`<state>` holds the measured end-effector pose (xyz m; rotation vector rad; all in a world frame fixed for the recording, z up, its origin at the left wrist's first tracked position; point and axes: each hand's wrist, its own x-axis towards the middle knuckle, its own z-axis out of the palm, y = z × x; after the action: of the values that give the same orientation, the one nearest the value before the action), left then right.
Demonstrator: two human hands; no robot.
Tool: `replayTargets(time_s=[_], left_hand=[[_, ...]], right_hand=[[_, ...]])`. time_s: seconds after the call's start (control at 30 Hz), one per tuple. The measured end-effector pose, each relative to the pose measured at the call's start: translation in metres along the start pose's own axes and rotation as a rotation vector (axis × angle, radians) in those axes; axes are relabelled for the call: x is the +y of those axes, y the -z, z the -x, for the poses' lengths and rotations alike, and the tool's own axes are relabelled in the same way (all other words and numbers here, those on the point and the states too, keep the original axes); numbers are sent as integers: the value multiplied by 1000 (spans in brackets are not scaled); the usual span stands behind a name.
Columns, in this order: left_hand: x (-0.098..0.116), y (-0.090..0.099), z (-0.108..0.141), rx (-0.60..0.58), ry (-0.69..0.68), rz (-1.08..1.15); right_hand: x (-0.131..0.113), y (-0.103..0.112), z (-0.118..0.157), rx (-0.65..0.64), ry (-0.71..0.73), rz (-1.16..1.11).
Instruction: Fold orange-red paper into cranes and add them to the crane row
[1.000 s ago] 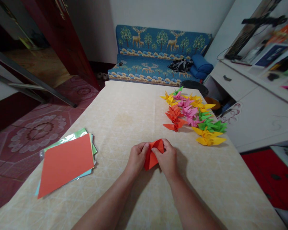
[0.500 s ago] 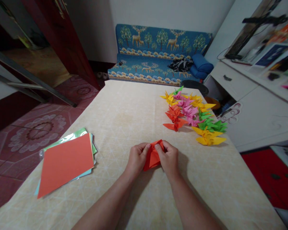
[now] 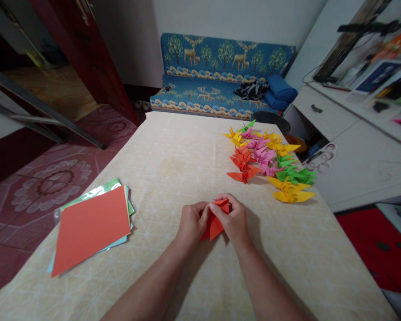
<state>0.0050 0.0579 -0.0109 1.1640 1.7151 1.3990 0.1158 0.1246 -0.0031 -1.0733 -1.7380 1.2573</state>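
A folded piece of red origami paper (image 3: pixel 216 228) is held between both hands, low over the table's near middle. My left hand (image 3: pixel 192 223) pinches its left side, thumb on top. From the right, my right hand (image 3: pixel 234 217) grips the paper, its thumb pressed near the left thumb. The fingers cover part of the folds. Beyond my right hand lies a group of folded paper cranes (image 3: pixel 262 156) in red, pink, yellow and green. To the left rests a stack of paper sheets, with a red sheet (image 3: pixel 92 229) on top.
A patterned cloth covers the table (image 3: pixel 173 178). Under the red sheet are light blue sheets and a clear plastic wrapper (image 3: pixel 100 191). A blue sofa (image 3: pixel 214 84) stands past the far edge, a white cabinet (image 3: pixel 364 160) to the right, and a metal frame (image 3: pixel 47 118) to the left.
My thumbs have come closer together. The red paper has been folded narrower, and a pointed flap now hangs toward me. The cranes and the sheets look unmoved.
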Motion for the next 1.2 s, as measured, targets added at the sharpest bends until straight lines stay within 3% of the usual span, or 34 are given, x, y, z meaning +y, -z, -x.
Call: replayTargets(time_s=[0.33, 0.73, 0.97, 1.1, 1.2], left_hand=[[-2, -1, 0, -84, -29, -112], [-1, 0, 0, -76, -24, -105], [-2, -1, 0, -71, 10, -81], [-7, 1, -3, 28, 87, 47], [-11, 3, -7, 143, 139, 254]], right_hand=[[0, 1, -2, 28, -105, -112], [10, 3, -4, 65, -32, -106], [16, 4, -2, 55, -126, -248], [15, 5, -4, 161, -94, -236], [9, 3, -4, 159, -27, -193]])
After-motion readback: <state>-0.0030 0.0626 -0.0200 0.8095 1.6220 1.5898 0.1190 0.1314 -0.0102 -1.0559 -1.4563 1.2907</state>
